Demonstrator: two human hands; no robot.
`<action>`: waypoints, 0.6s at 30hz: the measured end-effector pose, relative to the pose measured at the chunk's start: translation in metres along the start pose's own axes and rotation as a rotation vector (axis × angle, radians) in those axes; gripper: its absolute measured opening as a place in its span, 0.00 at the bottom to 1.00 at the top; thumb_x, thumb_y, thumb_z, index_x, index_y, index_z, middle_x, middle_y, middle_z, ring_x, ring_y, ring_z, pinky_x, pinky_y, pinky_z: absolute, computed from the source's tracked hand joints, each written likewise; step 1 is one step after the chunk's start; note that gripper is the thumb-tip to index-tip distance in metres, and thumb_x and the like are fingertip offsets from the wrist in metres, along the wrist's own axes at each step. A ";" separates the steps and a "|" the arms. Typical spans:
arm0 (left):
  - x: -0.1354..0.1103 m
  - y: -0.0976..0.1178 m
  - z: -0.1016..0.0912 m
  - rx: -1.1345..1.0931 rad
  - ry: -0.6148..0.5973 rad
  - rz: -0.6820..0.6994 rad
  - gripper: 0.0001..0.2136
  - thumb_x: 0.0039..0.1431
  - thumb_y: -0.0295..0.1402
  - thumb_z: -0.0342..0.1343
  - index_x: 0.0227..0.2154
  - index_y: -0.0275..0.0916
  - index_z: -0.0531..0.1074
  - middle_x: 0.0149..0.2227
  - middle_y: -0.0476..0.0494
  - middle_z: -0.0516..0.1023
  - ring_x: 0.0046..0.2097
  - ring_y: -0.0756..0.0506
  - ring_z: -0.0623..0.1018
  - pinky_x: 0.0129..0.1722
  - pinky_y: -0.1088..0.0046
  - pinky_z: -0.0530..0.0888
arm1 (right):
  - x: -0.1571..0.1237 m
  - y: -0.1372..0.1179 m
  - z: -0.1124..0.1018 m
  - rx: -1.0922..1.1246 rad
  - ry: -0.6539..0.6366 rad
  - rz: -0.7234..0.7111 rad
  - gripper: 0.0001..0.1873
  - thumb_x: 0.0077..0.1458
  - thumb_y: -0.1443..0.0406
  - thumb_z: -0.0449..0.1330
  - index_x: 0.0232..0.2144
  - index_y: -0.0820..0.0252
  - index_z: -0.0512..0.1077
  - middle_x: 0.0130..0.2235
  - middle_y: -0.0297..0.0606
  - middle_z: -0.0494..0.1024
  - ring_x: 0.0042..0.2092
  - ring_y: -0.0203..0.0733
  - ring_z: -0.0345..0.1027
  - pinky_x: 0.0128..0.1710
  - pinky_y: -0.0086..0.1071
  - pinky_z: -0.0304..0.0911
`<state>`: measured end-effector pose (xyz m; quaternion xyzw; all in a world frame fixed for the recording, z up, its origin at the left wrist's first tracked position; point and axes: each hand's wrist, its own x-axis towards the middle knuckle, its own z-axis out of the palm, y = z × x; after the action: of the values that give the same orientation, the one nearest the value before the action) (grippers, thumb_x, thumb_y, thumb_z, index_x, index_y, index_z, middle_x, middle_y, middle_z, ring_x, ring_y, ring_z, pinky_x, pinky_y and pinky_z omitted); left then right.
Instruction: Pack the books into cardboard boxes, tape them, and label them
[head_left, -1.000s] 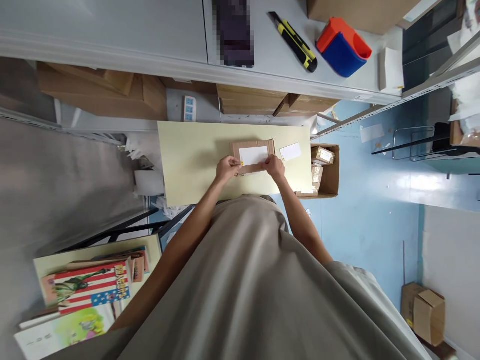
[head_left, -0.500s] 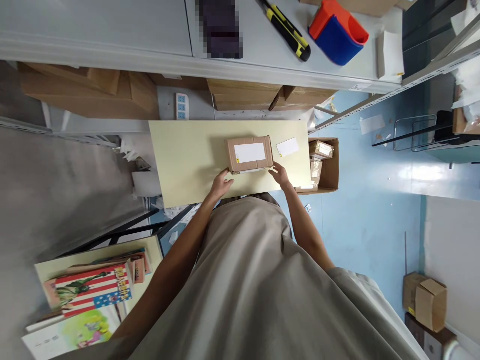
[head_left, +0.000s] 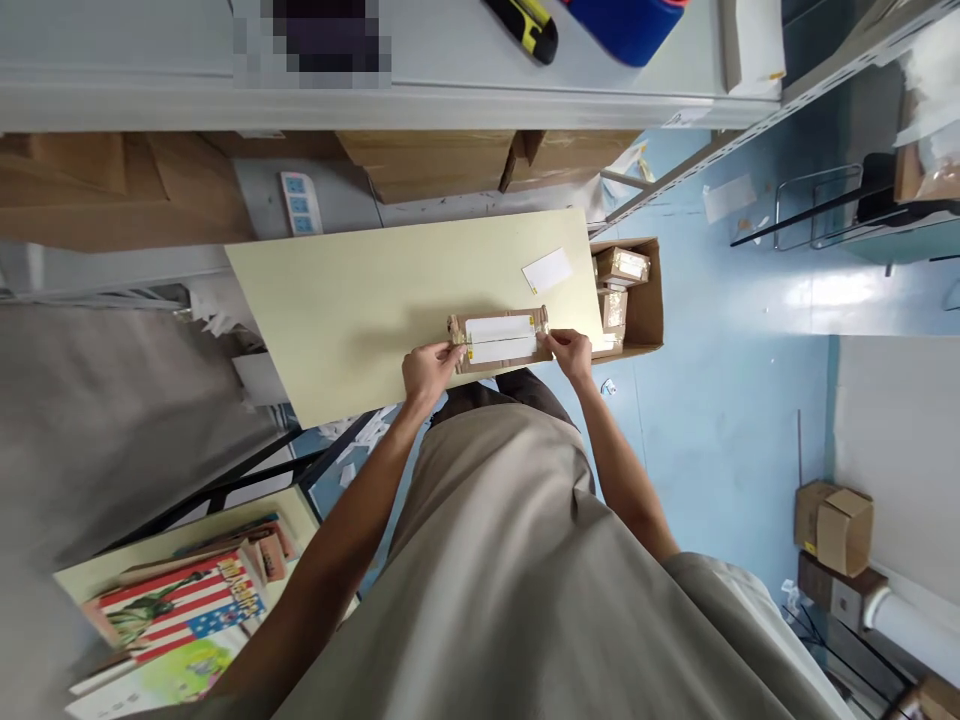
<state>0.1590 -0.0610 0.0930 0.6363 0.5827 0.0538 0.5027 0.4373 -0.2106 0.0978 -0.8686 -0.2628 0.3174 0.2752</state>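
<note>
A small cardboard box [head_left: 498, 340] with a white label on top lies at the near edge of a pale yellow table [head_left: 360, 300]. My left hand [head_left: 427, 372] grips its left end with fingers closed. At the right end, my right hand [head_left: 573, 352] pinches the box. The box is tilted toward me, so the labelled face and the near side both show. A loose white label [head_left: 547, 270] lies on the table beyond the box, to the right.
An open carton [head_left: 637, 300] holding several small packed boxes sits on the blue floor right of the table. A grey shelf [head_left: 450, 90] above carries a yellow-black utility knife [head_left: 525, 25] and a blue container [head_left: 626, 30]. Books [head_left: 180, 605] lie lower left. Cardboard boxes [head_left: 836, 525] stand lower right.
The box came toward me to the table's near edge and tipped. Both hands, briefly off its near side half a second ago, now grip its ends. The view shifted left and down.
</note>
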 end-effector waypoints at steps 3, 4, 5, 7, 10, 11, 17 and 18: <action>-0.005 0.005 0.010 0.066 -0.024 -0.007 0.11 0.68 0.44 0.67 0.43 0.45 0.91 0.43 0.43 0.93 0.53 0.34 0.91 0.50 0.67 0.81 | 0.000 0.015 -0.003 0.121 -0.013 0.114 0.31 0.53 0.36 0.74 0.33 0.58 0.84 0.36 0.42 0.89 0.43 0.53 0.84 0.45 0.39 0.77; -0.008 0.007 0.013 0.072 -0.015 -0.006 0.12 0.69 0.43 0.67 0.44 0.44 0.91 0.44 0.42 0.93 0.54 0.35 0.91 0.50 0.67 0.81 | 0.002 0.019 -0.004 0.159 -0.033 0.119 0.32 0.51 0.35 0.74 0.34 0.58 0.83 0.37 0.43 0.90 0.43 0.52 0.84 0.46 0.40 0.77; -0.010 0.009 0.015 0.070 -0.001 -0.014 0.12 0.69 0.43 0.66 0.44 0.43 0.91 0.45 0.41 0.93 0.54 0.35 0.91 0.50 0.68 0.81 | 0.005 0.022 -0.005 0.182 -0.054 0.111 0.33 0.50 0.34 0.74 0.34 0.57 0.82 0.38 0.44 0.90 0.43 0.52 0.84 0.46 0.41 0.77; -0.015 0.012 0.019 0.046 0.040 -0.063 0.14 0.70 0.45 0.66 0.45 0.43 0.90 0.46 0.41 0.93 0.54 0.36 0.91 0.51 0.69 0.80 | 0.010 0.024 -0.007 0.168 -0.101 0.072 0.34 0.50 0.33 0.74 0.34 0.56 0.80 0.39 0.45 0.89 0.43 0.51 0.83 0.47 0.41 0.76; -0.023 0.017 0.027 0.066 0.144 -0.152 0.17 0.69 0.50 0.67 0.46 0.43 0.90 0.45 0.41 0.93 0.54 0.36 0.91 0.51 0.69 0.80 | 0.017 0.027 -0.009 0.055 -0.186 0.017 0.34 0.48 0.33 0.76 0.32 0.52 0.74 0.37 0.41 0.87 0.40 0.49 0.80 0.43 0.39 0.73; -0.025 0.019 0.031 0.090 0.178 -0.168 0.17 0.68 0.51 0.67 0.46 0.43 0.90 0.44 0.41 0.93 0.54 0.36 0.91 0.51 0.69 0.80 | 0.019 0.028 -0.010 0.013 -0.212 0.000 0.33 0.48 0.34 0.77 0.32 0.51 0.72 0.36 0.40 0.86 0.38 0.48 0.78 0.41 0.39 0.72; -0.046 0.046 0.082 0.215 0.329 -0.207 0.19 0.70 0.52 0.64 0.42 0.44 0.91 0.43 0.40 0.93 0.51 0.33 0.91 0.46 0.66 0.79 | 0.043 0.060 -0.038 -0.076 -0.369 -0.106 0.28 0.61 0.40 0.73 0.32 0.50 0.67 0.35 0.35 0.83 0.38 0.45 0.76 0.41 0.36 0.66; -0.050 0.053 0.095 0.230 0.342 -0.214 0.19 0.69 0.52 0.64 0.42 0.43 0.91 0.43 0.40 0.93 0.51 0.33 0.91 0.45 0.66 0.79 | 0.049 0.069 -0.048 -0.075 -0.378 -0.120 0.27 0.62 0.41 0.73 0.32 0.50 0.66 0.35 0.35 0.83 0.38 0.45 0.76 0.41 0.37 0.66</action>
<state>0.2417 -0.1460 0.1097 0.6055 0.7259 0.0406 0.3237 0.5218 -0.2434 0.0645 -0.7859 -0.3729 0.4479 0.2067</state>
